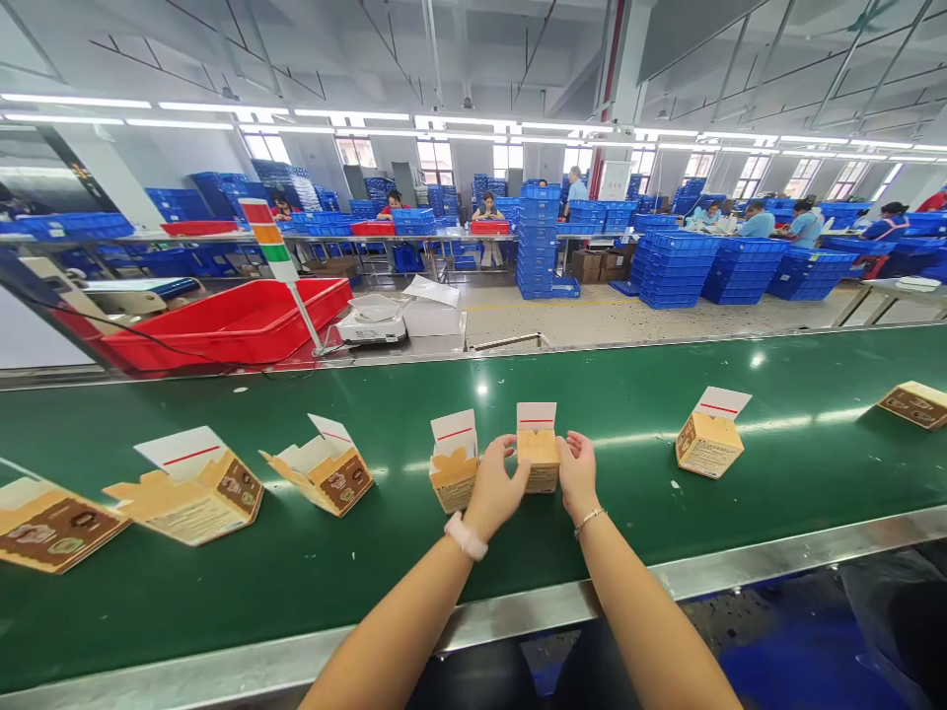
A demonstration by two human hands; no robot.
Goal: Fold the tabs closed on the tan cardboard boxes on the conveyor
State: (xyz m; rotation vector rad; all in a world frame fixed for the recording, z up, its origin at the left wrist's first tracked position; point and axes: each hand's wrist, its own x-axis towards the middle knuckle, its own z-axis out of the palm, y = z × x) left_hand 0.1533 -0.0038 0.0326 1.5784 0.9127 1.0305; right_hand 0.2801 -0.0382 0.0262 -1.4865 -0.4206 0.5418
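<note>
A green conveyor belt (414, 562) spans the frame from left to right. At the lower left edge, a brown-and-tan printed cardboard carton (63, 532) is partly cut off. Right of it, a second carton (222, 498) stands open, its white flap marked with a red stripe. Above, a rectangular red plastic tray (159, 345) occupies the left middle of the frame, with a red, orange and green signal light (270, 242) in front. A third carton (341, 483) lies tilted with its flaps open. Near the centre, a fourth carton (455, 483) stands open, just beside the left hand (499, 483). The hands are apart, fingers loosely curved, flanking the central carton (539, 454); its striped flap is raised. Whether they clamp it cannot be determined. The right hand (579, 473) is at its right side. Further right, a sixth carton (708, 446) has its flap raised; a seventh carton (913, 404) sits at the right edge.
</note>
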